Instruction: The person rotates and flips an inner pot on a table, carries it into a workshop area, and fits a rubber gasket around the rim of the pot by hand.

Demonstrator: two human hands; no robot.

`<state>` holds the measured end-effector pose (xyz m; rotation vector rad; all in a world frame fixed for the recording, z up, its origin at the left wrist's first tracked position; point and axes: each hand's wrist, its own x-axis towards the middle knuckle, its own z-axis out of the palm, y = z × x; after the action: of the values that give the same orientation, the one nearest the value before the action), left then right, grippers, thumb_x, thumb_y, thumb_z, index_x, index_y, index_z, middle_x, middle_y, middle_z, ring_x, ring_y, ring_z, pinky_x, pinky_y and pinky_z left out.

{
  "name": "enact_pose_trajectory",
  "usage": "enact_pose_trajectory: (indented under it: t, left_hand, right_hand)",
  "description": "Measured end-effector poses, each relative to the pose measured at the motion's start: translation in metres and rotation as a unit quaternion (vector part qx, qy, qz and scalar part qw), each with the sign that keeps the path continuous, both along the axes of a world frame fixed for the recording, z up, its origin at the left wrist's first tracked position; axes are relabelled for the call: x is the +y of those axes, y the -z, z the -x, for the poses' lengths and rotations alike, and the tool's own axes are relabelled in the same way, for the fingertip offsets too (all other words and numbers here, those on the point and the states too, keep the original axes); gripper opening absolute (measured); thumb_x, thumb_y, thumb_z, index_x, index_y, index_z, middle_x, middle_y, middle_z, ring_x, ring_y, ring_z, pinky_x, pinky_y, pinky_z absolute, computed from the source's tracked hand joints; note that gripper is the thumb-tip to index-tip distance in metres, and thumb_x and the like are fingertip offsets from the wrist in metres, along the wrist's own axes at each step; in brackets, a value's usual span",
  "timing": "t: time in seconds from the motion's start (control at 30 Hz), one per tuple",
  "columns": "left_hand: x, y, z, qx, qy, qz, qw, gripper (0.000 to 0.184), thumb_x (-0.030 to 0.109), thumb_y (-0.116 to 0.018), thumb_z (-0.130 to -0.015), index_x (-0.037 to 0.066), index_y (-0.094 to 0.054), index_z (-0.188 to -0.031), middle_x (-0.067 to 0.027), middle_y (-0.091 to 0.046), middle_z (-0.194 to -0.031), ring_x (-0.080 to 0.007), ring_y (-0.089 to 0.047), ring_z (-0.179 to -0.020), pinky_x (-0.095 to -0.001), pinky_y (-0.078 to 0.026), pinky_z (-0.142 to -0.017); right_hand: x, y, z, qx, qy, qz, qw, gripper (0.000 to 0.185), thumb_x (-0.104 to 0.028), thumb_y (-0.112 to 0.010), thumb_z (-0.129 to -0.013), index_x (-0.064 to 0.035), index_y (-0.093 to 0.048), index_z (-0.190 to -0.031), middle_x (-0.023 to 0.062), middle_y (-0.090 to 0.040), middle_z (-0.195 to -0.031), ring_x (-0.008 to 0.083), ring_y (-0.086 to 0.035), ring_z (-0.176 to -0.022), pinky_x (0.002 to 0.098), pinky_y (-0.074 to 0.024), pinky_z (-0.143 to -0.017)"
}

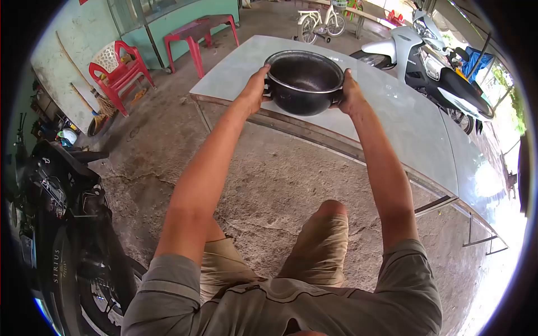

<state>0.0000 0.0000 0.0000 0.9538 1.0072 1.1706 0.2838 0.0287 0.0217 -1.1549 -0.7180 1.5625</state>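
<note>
A dark, round cooking pot (302,102) with a shiny metal rim is held out in front of me at the near edge of the grey table (386,112). My left hand (255,88) grips its left side, thumb up by the rim. On the opposite side my right hand (350,95) grips it the same way, with fingers partly hidden behind the pot. The pot is upright and its inside looks dark, with nothing visible in it. Whether its base touches the tabletop I cannot tell.
A black motorbike (61,235) stands close on my left, a silver one (431,67) beyond the table. Further back are a red chair (120,75), a red plastic table (199,33), a broom (103,103) and a white bicycle (319,25). Rough concrete floor (263,179) lies below.
</note>
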Motion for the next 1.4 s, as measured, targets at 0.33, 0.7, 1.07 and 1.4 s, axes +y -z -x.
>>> enact_pose_trajectory:
  t: [0.33, 0.7, 1.07, 1.4]
  left_hand:
    - [-0.022, -0.041, -0.018, -0.129, 0.035, -0.305, 0.943, 0.069, 0.052, -0.032, -0.114, 0.002, -0.040, -0.161, -0.0125, -0.044, -0.164, -0.0248, -0.044, -0.148, -0.0369, -0.031, -0.123]
    - [-0.002, -0.018, -0.019, -0.060, -0.048, -0.117, 0.990, 0.085, 0.072, -0.037, -0.106, 0.008, -0.039, -0.162, -0.0121, -0.041, -0.166, -0.0261, -0.040, -0.150, -0.0383, -0.026, -0.127]
    - [0.022, 0.043, -0.012, 0.164, -0.037, -0.343, 0.924, 0.096, 0.063, -0.053, -0.104, 0.001, -0.016, -0.167, -0.0219, -0.031, -0.169, -0.0305, -0.026, -0.158, -0.0374, -0.019, -0.128]
    - [0.021, 0.037, -0.011, 0.164, 0.013, -0.309, 0.937, 0.106, 0.050, -0.074, -0.096, 0.004, -0.012, -0.169, -0.0230, -0.029, -0.170, -0.0328, -0.026, -0.159, -0.0389, -0.020, -0.129]
  right_hand:
    - [-0.020, -0.030, -0.010, 0.034, -0.147, -0.056, 0.987, 0.064, -0.056, -0.024, -0.114, -0.0105, -0.053, -0.149, 0.0120, -0.058, -0.152, 0.0246, -0.056, -0.138, 0.0431, -0.0450, -0.116]
    - [0.003, 0.026, -0.010, -0.062, -0.063, -0.472, 0.877, 0.068, -0.032, -0.036, -0.105, 0.0011, -0.032, -0.164, 0.0143, -0.034, -0.171, 0.0243, -0.026, -0.159, 0.0339, -0.0134, -0.130]
    - [-0.012, 0.046, -0.009, -0.258, 0.003, -0.336, 0.906, 0.078, -0.059, -0.031, -0.112, -0.0007, -0.034, -0.164, 0.0190, -0.038, -0.167, 0.0291, -0.031, -0.155, 0.0374, -0.0202, -0.128]
    - [0.017, 0.064, -0.016, -0.303, 0.079, -0.340, 0.887, 0.070, -0.051, -0.036, -0.113, 0.0037, -0.046, -0.155, 0.0234, -0.052, -0.155, 0.0333, -0.045, -0.147, 0.0379, -0.0301, -0.123]
